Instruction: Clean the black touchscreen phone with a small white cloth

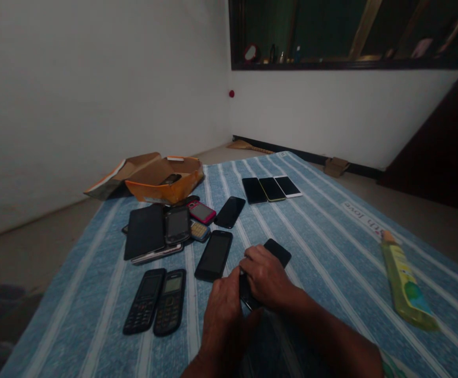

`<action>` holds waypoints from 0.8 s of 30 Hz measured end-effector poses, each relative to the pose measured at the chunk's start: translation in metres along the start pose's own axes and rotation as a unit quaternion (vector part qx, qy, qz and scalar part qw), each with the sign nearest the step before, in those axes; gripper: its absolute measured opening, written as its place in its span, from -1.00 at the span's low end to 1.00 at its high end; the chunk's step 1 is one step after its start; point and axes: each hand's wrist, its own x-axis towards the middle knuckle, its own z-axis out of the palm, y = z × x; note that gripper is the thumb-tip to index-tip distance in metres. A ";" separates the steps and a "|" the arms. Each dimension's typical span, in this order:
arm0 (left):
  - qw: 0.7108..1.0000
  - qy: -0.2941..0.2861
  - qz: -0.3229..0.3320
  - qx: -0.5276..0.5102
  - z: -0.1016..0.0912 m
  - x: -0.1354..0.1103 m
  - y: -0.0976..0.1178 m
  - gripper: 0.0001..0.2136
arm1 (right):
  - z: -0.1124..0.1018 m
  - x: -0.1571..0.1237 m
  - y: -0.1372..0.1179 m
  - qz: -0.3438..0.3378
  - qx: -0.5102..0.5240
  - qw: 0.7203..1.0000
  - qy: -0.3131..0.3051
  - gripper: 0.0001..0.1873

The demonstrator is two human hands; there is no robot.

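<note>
My left hand (223,304) and my right hand (266,275) come together near the front of the striped cloth. Between them is a dark smartphone (247,295), mostly covered by my fingers, which are closed on its edges. Just beyond my right hand lies another black smartphone (278,252), partly hidden by that hand. A black touchscreen phone (214,254) lies flat close to my left hand, with a further black phone (230,211) behind it. Left of my hands, two keypad phones (144,300) (169,302) lie side by side.
An orange cardboard box (174,188) with its lid open stands at the back left, a phone inside. Before it is a pile with a black tablet-like slab (145,231) and a pink phone (202,212). Three phones (271,189) line up farther back. A yellow-green bottle (406,283) lies right.
</note>
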 end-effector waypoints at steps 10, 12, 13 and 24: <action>0.995 0.010 0.089 0.047 -0.011 0.007 0.002 -0.43 | -0.020 0.006 -0.004 -0.015 -0.006 0.999 0.038 -0.81; 0.992 0.011 0.105 0.069 -0.010 0.006 0.001 -0.43 | -0.024 0.007 -0.001 -0.016 -0.029 0.999 0.037 -0.81; 0.990 0.016 0.112 0.079 -0.010 0.005 0.001 -0.43 | -0.026 0.007 0.002 -0.009 -0.043 0.998 0.037 -0.81; 0.982 0.038 0.142 0.121 -0.008 0.003 -0.001 -0.50 | -0.039 0.009 0.066 0.177 -0.013 0.982 0.070 -0.70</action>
